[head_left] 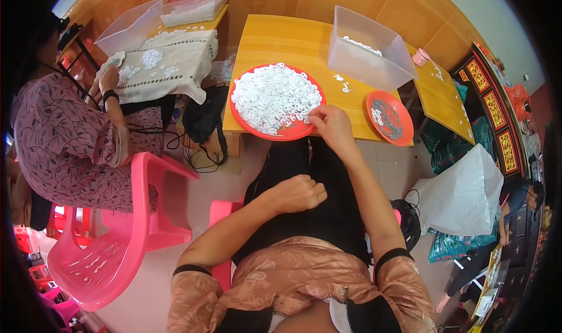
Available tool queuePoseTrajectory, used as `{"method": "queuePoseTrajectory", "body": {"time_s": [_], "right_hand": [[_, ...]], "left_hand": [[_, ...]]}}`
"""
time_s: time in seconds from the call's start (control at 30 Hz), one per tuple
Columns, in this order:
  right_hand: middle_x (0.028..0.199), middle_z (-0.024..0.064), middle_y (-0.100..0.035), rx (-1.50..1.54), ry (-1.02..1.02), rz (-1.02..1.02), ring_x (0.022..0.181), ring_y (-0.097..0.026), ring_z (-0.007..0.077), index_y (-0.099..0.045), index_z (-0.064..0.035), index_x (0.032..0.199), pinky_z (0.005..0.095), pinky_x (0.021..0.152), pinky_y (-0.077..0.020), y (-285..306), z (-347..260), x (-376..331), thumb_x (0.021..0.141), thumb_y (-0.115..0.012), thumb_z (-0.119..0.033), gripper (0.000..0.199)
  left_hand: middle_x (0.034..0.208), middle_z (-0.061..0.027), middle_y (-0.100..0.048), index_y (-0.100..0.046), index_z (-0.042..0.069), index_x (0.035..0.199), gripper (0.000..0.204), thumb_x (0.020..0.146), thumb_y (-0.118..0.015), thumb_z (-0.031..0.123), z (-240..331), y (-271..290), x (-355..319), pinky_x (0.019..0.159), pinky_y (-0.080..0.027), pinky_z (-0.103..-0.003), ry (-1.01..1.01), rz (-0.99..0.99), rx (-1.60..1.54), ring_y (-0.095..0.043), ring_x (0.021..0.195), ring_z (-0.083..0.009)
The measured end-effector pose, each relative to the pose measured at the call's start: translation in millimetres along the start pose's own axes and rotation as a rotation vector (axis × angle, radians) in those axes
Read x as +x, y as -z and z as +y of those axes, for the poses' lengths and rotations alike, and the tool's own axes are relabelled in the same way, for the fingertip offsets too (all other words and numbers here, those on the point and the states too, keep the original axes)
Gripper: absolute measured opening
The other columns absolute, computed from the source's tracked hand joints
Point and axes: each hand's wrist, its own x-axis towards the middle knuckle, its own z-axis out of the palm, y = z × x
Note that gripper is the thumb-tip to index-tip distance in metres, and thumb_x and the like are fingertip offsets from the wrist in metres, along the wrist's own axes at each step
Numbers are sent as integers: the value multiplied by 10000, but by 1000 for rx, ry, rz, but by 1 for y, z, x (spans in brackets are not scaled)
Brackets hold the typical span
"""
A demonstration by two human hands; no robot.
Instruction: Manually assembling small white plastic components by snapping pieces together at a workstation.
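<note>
Right hand (331, 124) at red tray (243, 117) of white rings (272, 97) — left hand (300, 194) fisted

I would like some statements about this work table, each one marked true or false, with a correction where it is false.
1. The right hand touches the edge of the red plate full of white rings. True.
2. The left hand is open flat on the table. False: it is closed in a fist above the lap, away from the yellow table.
3. The clear plastic box stands behind the two plates. True.
4. The smaller red plate lies left of the big one. False: it lies to the right.
5. The pink chair stands on the person's right. False: on the left.
</note>
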Motion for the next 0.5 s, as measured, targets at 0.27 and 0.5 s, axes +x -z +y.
{"method": "queuePoseTrajectory", "body": {"time_s": [0.27, 0.5], "right_hand": [[717, 145, -640, -192, 43, -97, 719, -628, 321, -690, -76, 750, 416, 644, -498, -22, -10, 18, 713, -682, -185, 115], [725, 140, -653, -313, -24, -158, 722, -634, 310, -708, -91, 750, 407, 662, -497, -36, -13, 29, 707, -691, -225, 141]], "left_hand": [[665, -66, -515, -510, 64, 719, 79, 730, -523, 141, -12, -17, -8, 554, -465, -335, 97, -64, -119, -573, 585, -225], [669, -71, -523, -530, 57, 733, 74, 728, -530, 131, -15, -10, -5, 549, -460, -330, 103, -64, -104, -571, 582, -221]]}}
